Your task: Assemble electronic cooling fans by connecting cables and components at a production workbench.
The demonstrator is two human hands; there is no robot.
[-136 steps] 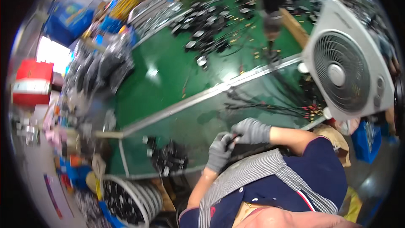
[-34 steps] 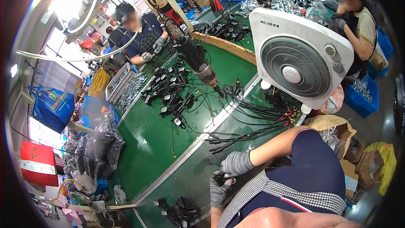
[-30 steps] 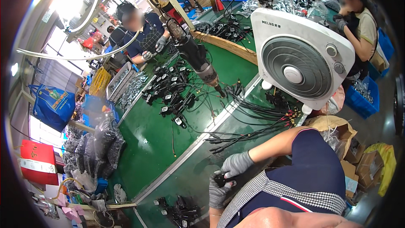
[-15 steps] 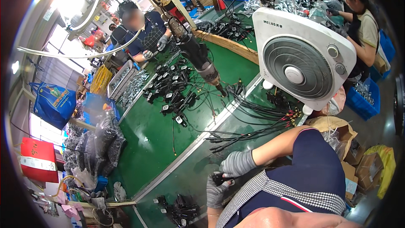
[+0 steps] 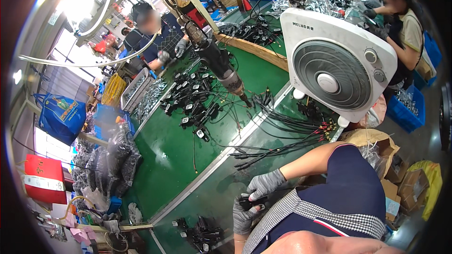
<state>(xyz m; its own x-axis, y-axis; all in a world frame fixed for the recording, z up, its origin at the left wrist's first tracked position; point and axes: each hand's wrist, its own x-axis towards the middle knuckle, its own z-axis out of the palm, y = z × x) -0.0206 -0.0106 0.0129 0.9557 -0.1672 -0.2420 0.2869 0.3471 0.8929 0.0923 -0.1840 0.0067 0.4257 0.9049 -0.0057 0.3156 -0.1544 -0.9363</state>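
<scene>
Both my hands wear grey knitted gloves and meet close to my body, above the near edge of the green bench (image 5: pixel 207 183). My left hand (image 5: pixel 242 218), the lower one, is closed around a small black part (image 5: pixel 248 202). Fingers of my right hand (image 5: pixel 267 185) pinch at the same part from above. Gloves cover much of it, so its exact kind does not show. Near my left hand lies a small pile of black devices (image 5: pixel 200 233). Black cables (image 5: pixel 282 143) with bare copper-coloured ends are spread beyond my right hand.
A white box fan (image 5: pixel 329 66) stands at the right. Over the bench hangs a power screwdriver (image 5: pixel 226 73). Behind it lie several black cabled devices (image 5: pixel 193 94). Two co-workers handle parts farther off. Cardboard boxes (image 5: pixel 409 188) sit on the right, bagged parts (image 5: pixel 108 160) on the left.
My hands have shifted slightly to the right with the black part still between them. Across the bench a co-worker's hands have moved, and another person has come into view behind.
</scene>
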